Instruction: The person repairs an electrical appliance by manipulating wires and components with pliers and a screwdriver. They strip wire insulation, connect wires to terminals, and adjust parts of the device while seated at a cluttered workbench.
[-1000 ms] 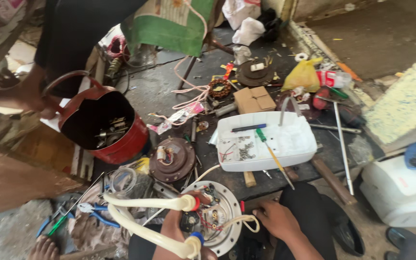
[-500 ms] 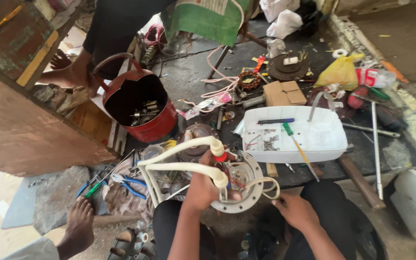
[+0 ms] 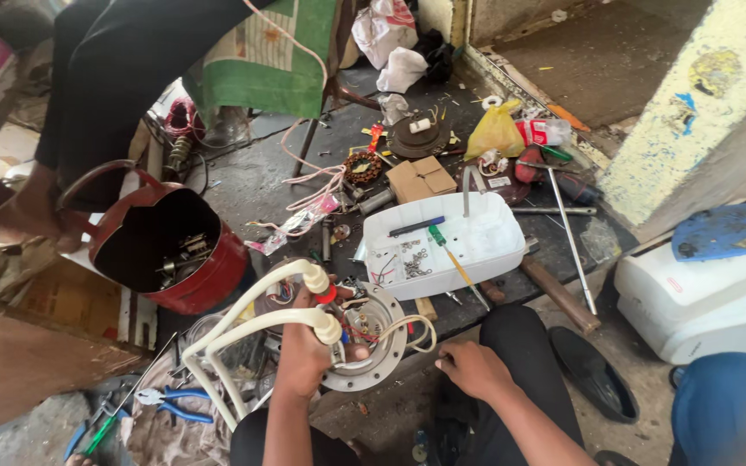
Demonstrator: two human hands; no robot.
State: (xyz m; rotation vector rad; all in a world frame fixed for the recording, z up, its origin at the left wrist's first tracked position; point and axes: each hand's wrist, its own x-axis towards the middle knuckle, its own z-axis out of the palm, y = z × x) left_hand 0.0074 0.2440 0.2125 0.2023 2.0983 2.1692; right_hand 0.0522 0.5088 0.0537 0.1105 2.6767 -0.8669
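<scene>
My left hand grips a round grey metal flange plate with a looped white heating element and red and yellow wires on it, held above my lap. My right hand rests half closed on my dark trouser leg, next to a cream wire loop from the plate, holding nothing I can see. A white plastic tray just beyond holds screws, a green-handled screwdriver and a blue tool.
Another person's foot stands by a red bucket of metal parts at left. Blue-handled pliers lie lower left. A cardboard box, yellow bag, metal rods and a white appliance fill the rest.
The view has swung right and closer. My left hand has turned the flange assembly slightly while still holding it; my right hand stays on my leg.
</scene>
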